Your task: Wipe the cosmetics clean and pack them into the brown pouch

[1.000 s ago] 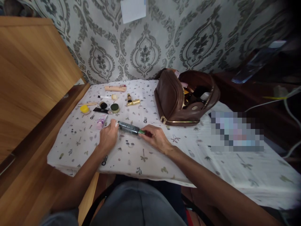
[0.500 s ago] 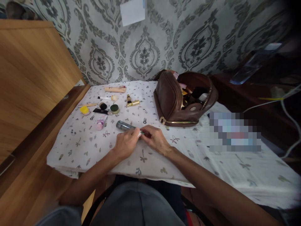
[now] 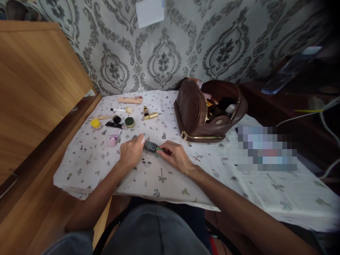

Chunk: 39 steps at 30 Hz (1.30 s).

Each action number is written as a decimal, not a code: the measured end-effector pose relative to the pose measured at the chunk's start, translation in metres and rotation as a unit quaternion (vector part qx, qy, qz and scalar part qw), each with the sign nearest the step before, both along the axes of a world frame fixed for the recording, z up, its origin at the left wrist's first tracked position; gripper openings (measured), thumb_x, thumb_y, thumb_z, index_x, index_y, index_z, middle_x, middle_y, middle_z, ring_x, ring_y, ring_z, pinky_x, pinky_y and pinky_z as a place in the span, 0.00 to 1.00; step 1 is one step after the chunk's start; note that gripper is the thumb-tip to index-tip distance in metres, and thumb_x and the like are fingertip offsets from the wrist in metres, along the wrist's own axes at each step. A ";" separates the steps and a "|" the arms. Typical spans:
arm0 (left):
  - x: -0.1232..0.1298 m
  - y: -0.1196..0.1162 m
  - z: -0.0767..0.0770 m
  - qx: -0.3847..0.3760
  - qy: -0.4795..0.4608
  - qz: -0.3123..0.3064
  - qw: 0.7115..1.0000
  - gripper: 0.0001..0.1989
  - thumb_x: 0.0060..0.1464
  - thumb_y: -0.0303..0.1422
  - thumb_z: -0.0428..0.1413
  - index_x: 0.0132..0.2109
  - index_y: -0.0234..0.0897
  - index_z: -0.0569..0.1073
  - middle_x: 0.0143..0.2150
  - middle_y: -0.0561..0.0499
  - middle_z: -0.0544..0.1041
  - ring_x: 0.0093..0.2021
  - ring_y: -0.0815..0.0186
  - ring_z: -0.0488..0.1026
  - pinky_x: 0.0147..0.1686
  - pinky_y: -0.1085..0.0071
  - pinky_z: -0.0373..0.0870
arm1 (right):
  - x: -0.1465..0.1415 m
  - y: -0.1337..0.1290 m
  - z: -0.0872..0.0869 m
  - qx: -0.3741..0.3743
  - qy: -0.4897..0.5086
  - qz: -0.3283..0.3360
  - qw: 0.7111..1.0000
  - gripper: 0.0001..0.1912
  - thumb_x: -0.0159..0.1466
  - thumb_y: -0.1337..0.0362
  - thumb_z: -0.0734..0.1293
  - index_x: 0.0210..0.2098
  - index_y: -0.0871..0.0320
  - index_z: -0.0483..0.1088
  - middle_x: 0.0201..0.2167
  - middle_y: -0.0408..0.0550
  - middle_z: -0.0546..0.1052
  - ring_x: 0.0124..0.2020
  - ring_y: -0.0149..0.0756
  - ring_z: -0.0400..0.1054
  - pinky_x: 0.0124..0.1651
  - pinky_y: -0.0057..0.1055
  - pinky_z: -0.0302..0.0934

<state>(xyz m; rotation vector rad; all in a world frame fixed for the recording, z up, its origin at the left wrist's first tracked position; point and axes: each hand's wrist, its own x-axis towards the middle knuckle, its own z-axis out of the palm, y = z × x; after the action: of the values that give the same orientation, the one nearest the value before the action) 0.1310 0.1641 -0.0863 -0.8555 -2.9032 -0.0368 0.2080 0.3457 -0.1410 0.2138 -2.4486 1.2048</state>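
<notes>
A dark grey-green tube (image 3: 150, 146) lies low over the cloth in front of me, pointing left to right. My left hand (image 3: 132, 151) is wrapped round its left part. My right hand (image 3: 174, 154) pinches a small green piece (image 3: 159, 148) at the tube's right end; whether it is joined to the tube I cannot tell. Left of my hands are a pink tube (image 3: 113, 138), a black tube (image 3: 114, 125) and a jar with a dark green lid (image 3: 129, 122).
An open brown bag (image 3: 191, 109) full of small items stands at the back right of the cloth-covered table (image 3: 106, 177). Gold lipstick (image 3: 150, 116), a yellow-lidded jar (image 3: 95, 123) and a peach tube (image 3: 130, 100) lie at the back left. A blurred-out object (image 3: 265, 147) lies right.
My left hand has slid left along the tube, so the tube's right part now shows between my hands. My right hand has hardly moved.
</notes>
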 end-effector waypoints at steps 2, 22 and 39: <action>-0.008 -0.005 0.001 0.010 0.002 0.013 1.000 0.15 0.69 0.39 0.41 0.50 0.40 0.70 0.42 0.45 0.81 0.39 0.57 0.78 0.36 0.67 0.64 | 0.000 0.000 0.000 0.003 0.000 -0.001 1.000 0.08 0.66 0.61 0.66 0.34 0.58 0.74 0.27 0.44 0.72 0.26 0.31 0.64 0.31 0.28 0.59; -0.018 -0.011 -0.005 0.048 0.013 0.021 0.999 0.14 0.69 0.38 0.41 0.49 0.38 0.68 0.40 0.46 0.81 0.38 0.58 0.78 0.34 0.68 0.62 | 0.001 -0.005 -0.001 0.044 -0.019 -0.021 0.999 0.06 0.61 0.67 0.70 0.35 0.56 0.68 0.31 0.43 0.70 0.26 0.31 0.65 0.31 0.29 0.62; -0.004 0.004 -0.004 -0.010 0.006 -0.033 0.999 0.14 0.69 0.38 0.41 0.49 0.40 0.70 0.45 0.45 0.79 0.41 0.59 0.78 0.36 0.68 0.67 | 0.001 -0.005 0.002 0.032 -0.021 -0.016 0.999 0.05 0.60 0.67 0.70 0.33 0.56 0.68 0.29 0.42 0.70 0.25 0.30 0.64 0.30 0.27 0.61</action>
<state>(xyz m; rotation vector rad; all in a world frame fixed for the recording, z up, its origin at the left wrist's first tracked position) 0.1272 0.1683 -0.0902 -0.9520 -2.8682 -0.0088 0.2090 0.3409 -0.1395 0.1683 -2.5198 1.1287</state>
